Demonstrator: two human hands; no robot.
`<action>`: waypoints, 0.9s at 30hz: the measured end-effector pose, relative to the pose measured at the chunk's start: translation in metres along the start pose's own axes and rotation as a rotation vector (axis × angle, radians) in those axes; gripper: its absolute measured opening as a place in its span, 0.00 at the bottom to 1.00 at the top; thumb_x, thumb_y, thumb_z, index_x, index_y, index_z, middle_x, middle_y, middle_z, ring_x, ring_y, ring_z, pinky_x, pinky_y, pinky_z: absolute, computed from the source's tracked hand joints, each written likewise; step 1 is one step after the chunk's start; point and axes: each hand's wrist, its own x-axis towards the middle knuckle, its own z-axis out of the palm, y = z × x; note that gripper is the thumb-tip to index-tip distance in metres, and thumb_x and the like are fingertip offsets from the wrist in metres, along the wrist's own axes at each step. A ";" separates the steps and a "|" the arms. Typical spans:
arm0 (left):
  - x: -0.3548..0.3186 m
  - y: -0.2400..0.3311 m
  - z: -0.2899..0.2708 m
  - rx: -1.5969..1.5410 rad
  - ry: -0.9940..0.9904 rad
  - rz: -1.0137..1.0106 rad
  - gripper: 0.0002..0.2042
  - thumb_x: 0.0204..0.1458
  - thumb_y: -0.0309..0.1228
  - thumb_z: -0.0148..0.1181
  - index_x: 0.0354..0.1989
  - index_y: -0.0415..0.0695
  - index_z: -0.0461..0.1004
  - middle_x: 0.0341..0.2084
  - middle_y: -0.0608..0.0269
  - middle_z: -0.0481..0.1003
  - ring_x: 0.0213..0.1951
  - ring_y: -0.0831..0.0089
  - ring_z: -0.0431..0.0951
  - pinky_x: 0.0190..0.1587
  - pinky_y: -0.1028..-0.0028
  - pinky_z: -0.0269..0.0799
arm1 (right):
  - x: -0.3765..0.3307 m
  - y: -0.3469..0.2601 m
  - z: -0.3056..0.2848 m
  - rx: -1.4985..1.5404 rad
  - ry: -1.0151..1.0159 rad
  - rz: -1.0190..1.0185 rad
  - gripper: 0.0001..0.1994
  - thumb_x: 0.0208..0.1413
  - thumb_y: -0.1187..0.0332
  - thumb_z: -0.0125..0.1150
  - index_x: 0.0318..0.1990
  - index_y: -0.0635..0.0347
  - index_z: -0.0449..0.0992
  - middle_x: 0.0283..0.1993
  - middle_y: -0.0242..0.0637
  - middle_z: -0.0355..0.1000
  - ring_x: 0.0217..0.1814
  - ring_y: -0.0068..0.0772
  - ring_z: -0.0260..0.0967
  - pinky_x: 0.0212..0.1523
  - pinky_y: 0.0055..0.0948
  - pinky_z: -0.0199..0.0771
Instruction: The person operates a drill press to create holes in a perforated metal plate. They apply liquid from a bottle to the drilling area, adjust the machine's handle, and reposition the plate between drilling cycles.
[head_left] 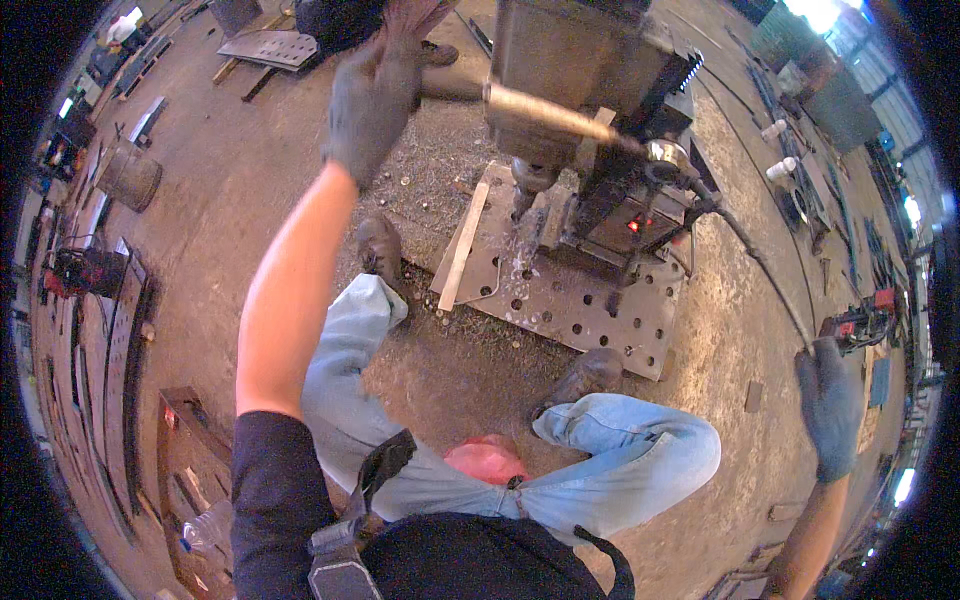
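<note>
A drill press stands on a steel plate with rows of round holes. Its drill bit points down over the plate, amid scattered metal chips. My right hand, in a grey glove, is closed around the lower end of a long dark lever running from the hub on the machine's right side. At the upper left my gloved left hand is raised, fingers stretched upward and somewhat blurred. Its palm side is by the dark end of another handle; whether they touch is unclear.
A light wooden strip lies on the plate's left edge. My boots stand close to the plate, with a red rounded object between my legs. Long steel pieces are on the left; a metal frame is nearer.
</note>
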 end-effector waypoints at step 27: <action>0.085 -0.031 0.007 -0.185 -0.063 -0.199 0.24 0.58 0.50 0.44 0.31 0.41 0.79 0.16 0.63 0.73 0.16 0.77 0.67 0.16 0.73 0.58 | -0.054 -0.010 0.041 0.475 -0.036 0.097 0.13 0.56 0.66 0.57 0.44 0.67 0.72 0.29 0.30 0.68 0.29 0.23 0.63 0.31 0.25 0.65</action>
